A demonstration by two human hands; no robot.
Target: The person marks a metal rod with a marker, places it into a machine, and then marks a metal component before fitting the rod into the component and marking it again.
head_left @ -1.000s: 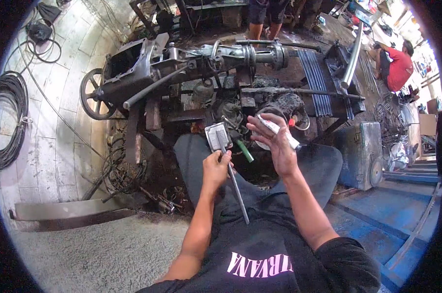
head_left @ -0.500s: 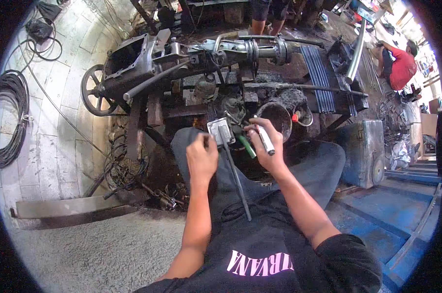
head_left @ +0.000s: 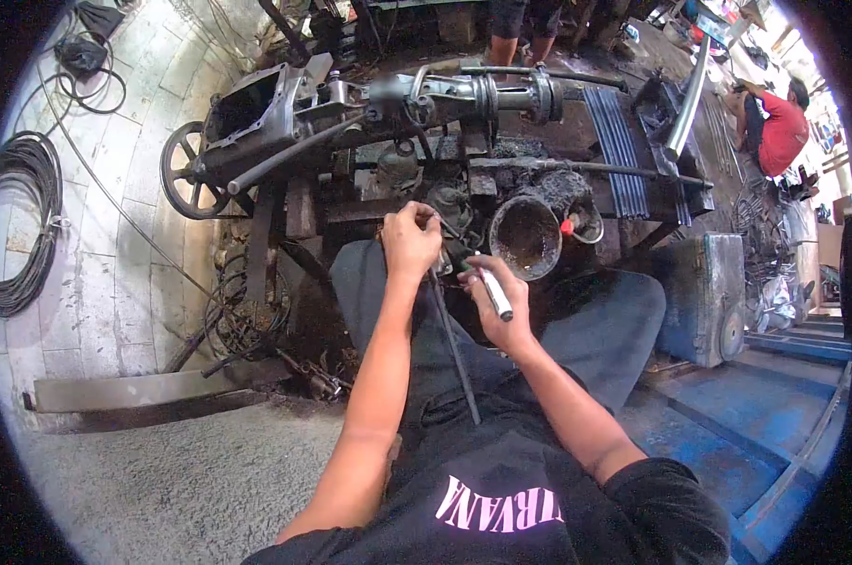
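Observation:
My right hand [head_left: 501, 306] is closed around a white marker [head_left: 491, 288] with a black end, which slants across the fingers. Over a small metal block, now mostly covered, my left hand [head_left: 412, 247] has its fingers bent and pressed together; what they pinch is hidden. From beneath that hand a dark metal rod [head_left: 456, 350] runs down toward my shirt. A bit of green shows by the right fingertips, largely hidden. Just beyond both hands sits a round dirty metal bowl [head_left: 526, 237].
A long axle-like assembly [head_left: 445, 94] lies across the bench, with a spoked wheel [head_left: 189, 171] at its left. Several metal bars [head_left: 616, 151] lie to the right, above a worn metal box [head_left: 711, 297]. A person in a red shirt [head_left: 782, 132] crouches far right.
My left hand has moved up and right, over the metal block. My right hand has shifted slightly down and left with the marker, and the green item is now mostly covered.

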